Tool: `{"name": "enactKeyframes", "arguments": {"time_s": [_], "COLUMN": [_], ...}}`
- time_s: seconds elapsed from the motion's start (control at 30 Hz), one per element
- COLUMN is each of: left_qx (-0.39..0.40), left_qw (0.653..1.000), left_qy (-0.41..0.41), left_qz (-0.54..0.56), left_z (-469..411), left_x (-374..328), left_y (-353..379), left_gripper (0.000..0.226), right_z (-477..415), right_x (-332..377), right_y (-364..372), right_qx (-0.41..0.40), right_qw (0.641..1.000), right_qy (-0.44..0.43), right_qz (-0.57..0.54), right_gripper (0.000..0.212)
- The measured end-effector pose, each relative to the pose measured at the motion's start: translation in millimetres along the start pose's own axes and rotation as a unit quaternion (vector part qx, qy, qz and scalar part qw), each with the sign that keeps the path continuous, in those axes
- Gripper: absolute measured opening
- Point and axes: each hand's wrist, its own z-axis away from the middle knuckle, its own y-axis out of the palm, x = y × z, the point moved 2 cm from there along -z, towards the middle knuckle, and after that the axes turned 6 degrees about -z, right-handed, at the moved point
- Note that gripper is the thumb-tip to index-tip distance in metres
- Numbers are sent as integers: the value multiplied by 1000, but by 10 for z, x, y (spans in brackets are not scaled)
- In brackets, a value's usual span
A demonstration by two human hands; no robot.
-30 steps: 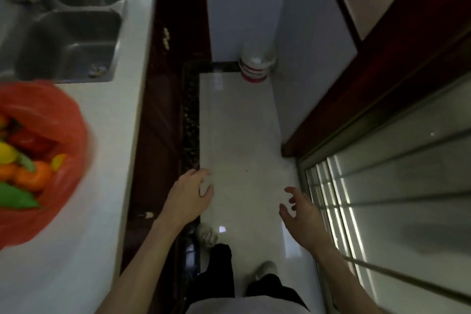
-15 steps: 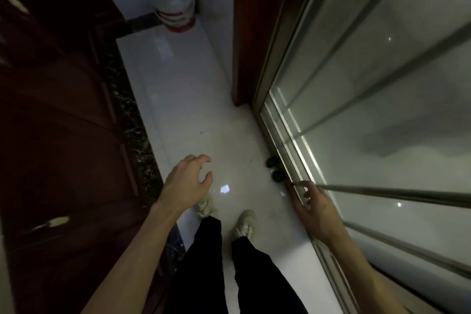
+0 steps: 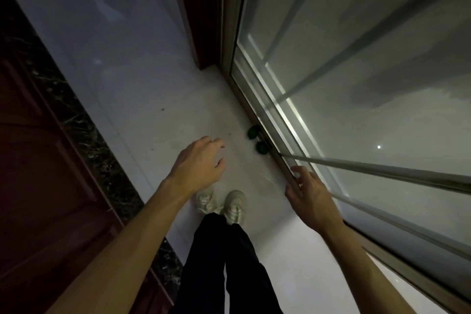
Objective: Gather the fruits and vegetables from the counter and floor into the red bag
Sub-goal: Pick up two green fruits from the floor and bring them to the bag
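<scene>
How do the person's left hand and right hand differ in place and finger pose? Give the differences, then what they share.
The left hand hangs over the white floor, while the right hand is up against the sliding door frame; contact is unclear. The left hand's fingers curl loosely downward; the right hand's fingers are straighter and spread. Both are bare, hold nothing, and reach forward.
</scene>
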Motion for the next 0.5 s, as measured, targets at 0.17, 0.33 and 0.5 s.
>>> {"name": "enactKeyframes", "arguments": {"time_s": [0.17,0.33,0.5], "left_qx": [27,63,65], "left_qw": [999,997,995], "left_qy": [20,35,52], "left_qz": [-19,-39,-47], "left_z": [-515,-1010,-1534], "left_x": [215,394,545], "left_y": [547,1265,2076], "left_gripper": [39,35,37], "right_z": [-559,-1143,-1802], "right_x": [-316,-787,-1430], "right_y": [442,1014,1633], "right_qx": [8,67,124], "right_qw": [999,997,990], "right_qy": [15,17,42], "right_qz": [33,38,50], "right_gripper": [45,55,62]}}
